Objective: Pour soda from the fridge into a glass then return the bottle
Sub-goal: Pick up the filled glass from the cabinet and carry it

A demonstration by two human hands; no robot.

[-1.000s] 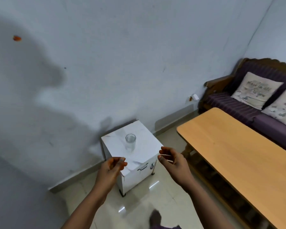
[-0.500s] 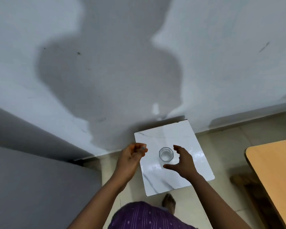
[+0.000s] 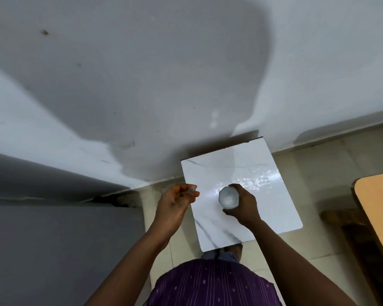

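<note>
Two hands hover low in the frame's centre. Left of centre, the left hand hangs over the floor beside the white marble-topped cabinet, its fingers loosely curled and holding nothing. Just right of it, the right hand wraps around the glass, which stands upright on the cabinet top, mouth facing the camera, long axis vertical. At the right edge shows a wooden table.
</note>
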